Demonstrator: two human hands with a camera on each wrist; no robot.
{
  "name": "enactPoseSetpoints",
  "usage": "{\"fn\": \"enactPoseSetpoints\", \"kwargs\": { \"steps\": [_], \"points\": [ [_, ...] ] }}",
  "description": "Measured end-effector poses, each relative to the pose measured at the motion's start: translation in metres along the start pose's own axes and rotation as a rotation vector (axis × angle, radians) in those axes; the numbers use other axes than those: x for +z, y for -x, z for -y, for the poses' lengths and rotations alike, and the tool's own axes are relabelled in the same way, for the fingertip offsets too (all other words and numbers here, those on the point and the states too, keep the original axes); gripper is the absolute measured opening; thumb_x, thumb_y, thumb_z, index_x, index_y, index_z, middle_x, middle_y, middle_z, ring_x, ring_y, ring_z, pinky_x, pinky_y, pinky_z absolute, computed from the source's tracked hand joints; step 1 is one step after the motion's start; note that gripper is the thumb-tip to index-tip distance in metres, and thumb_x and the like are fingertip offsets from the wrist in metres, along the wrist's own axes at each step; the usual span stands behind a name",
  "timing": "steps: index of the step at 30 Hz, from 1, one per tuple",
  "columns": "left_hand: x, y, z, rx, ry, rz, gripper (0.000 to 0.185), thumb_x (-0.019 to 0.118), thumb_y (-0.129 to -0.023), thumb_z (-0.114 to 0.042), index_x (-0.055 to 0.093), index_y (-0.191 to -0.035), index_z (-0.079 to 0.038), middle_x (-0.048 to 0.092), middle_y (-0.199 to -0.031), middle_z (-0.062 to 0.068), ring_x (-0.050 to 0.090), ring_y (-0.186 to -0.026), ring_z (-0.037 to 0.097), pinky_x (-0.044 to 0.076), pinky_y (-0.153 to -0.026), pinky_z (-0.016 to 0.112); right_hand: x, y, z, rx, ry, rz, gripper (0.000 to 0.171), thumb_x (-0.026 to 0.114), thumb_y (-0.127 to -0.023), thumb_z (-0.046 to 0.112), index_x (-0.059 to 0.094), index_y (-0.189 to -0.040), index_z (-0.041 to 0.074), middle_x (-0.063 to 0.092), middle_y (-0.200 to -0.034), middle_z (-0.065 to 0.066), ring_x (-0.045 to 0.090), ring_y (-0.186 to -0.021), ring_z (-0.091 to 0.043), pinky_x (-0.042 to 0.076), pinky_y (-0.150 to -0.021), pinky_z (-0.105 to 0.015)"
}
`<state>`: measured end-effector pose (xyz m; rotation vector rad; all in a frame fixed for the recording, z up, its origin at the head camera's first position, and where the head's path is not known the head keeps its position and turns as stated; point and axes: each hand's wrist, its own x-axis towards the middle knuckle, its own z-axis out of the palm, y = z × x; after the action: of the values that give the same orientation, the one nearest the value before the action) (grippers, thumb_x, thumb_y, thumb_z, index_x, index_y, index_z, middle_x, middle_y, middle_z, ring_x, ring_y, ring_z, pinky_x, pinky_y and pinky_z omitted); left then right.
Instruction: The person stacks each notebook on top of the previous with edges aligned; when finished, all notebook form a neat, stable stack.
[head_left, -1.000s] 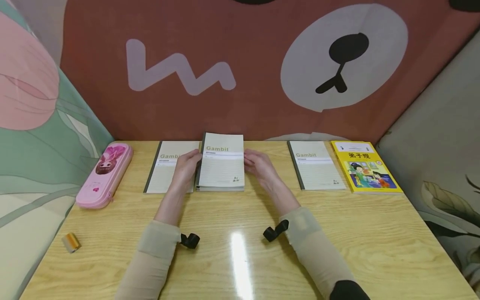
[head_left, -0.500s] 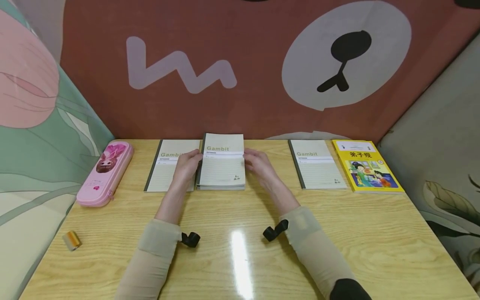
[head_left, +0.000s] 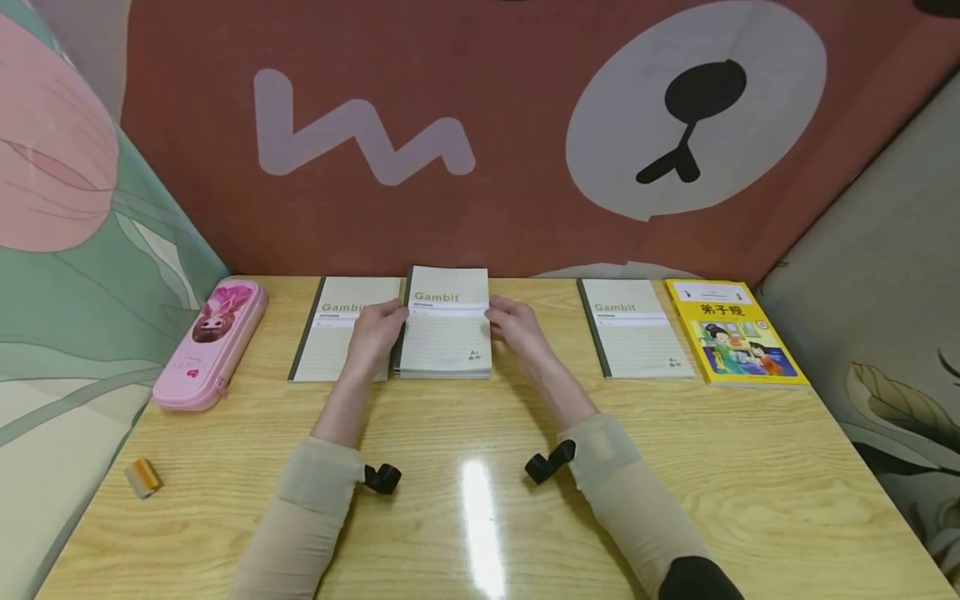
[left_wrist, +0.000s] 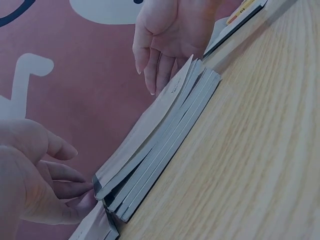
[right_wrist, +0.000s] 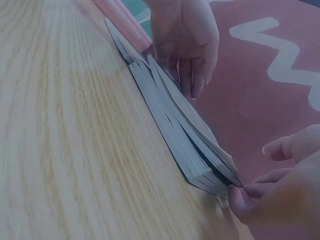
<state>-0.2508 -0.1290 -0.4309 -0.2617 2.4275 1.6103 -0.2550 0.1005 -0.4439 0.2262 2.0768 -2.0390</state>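
Note:
In the head view a stack of several grey "Gambit" notebooks (head_left: 444, 333) lies at the table's back, between both hands. The left hand (head_left: 372, 333) holds the stack's dark spine side with its fingertips. At the opposite edge, the right hand (head_left: 519, 327) pinches the upper notebooks between finger and thumb. Both wrist views show dark gaps between the upper notebooks (left_wrist: 145, 132) and the lower ones (right_wrist: 165, 125), which lie on the table. Another Gambit notebook (head_left: 315, 354) lies flat to the left, partly covered by the left hand and forearm.
Farther right lie a single Gambit notebook (head_left: 637, 333) and a yellow illustrated book (head_left: 738, 333). A pink pencil case (head_left: 202, 358) sits at the left, with a small orange-and-grey eraser-like block (head_left: 142, 478) nearer the front. A printed red backdrop (head_left: 517, 217) stands behind the table (head_left: 675, 483).
The right hand's fingertips have shifted slightly left, overlapping the stack's right edge a little more. The head view has tilted slightly; the left hand stays at the spine side.

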Motion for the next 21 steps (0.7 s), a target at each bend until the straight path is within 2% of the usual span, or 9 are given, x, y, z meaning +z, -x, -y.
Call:
{"fn": "enactPoseSetpoints", "kwargs": {
  "steps": [7,13,17,21],
  "points": [
    [-0.0009,-0.0022,-0.0023,0.000,-0.024,-0.007,0.054,0.046,-0.107,-0.029,0.043,-0.155,-0.005,0.040,-0.165,0.010,0.028,-0.158,0.030,0.022,-0.132,0.042,-0.0001,-0.0037,0.0001,0.012,0.079,0.017,0.054,0.054,-0.105,0.015,0.041,-0.156,0.002,0.041,-0.165,-0.010,0.047,-0.146,-0.024,0.044,-0.120,-0.041],
    [0.0000,-0.0012,-0.0026,-0.019,-0.026,-0.003,0.053,0.046,-0.107,-0.028,0.043,-0.155,-0.004,0.038,-0.166,0.008,0.027,-0.159,0.029,0.022,-0.132,0.042,0.0000,-0.0014,-0.0012,-0.003,0.166,0.069,0.055,0.054,-0.105,0.017,0.039,-0.157,0.004,0.034,-0.169,-0.006,0.033,-0.155,-0.020,0.041,-0.122,-0.044],
    [0.0006,-0.0010,-0.0024,-0.024,-0.028,-0.003,0.053,0.046,-0.107,-0.028,0.043,-0.154,-0.003,0.038,-0.166,0.008,0.027,-0.158,0.029,0.022,-0.132,0.042,-0.0008,-0.0009,-0.0016,0.014,0.177,0.080,0.057,0.053,-0.106,0.019,0.036,-0.159,0.004,0.027,-0.171,-0.006,0.027,-0.158,-0.022,0.038,-0.125,-0.044],
    [0.0011,-0.0008,-0.0025,-0.037,-0.033,0.001,0.054,0.046,-0.107,-0.028,0.043,-0.155,-0.003,0.038,-0.166,0.010,0.028,-0.158,0.031,0.023,-0.132,0.043,-0.0015,-0.0010,-0.0014,0.036,0.167,0.083,0.059,0.053,-0.106,0.020,0.034,-0.160,0.005,0.025,-0.172,-0.006,0.026,-0.159,-0.022,0.038,-0.125,-0.044]
  ]
}}
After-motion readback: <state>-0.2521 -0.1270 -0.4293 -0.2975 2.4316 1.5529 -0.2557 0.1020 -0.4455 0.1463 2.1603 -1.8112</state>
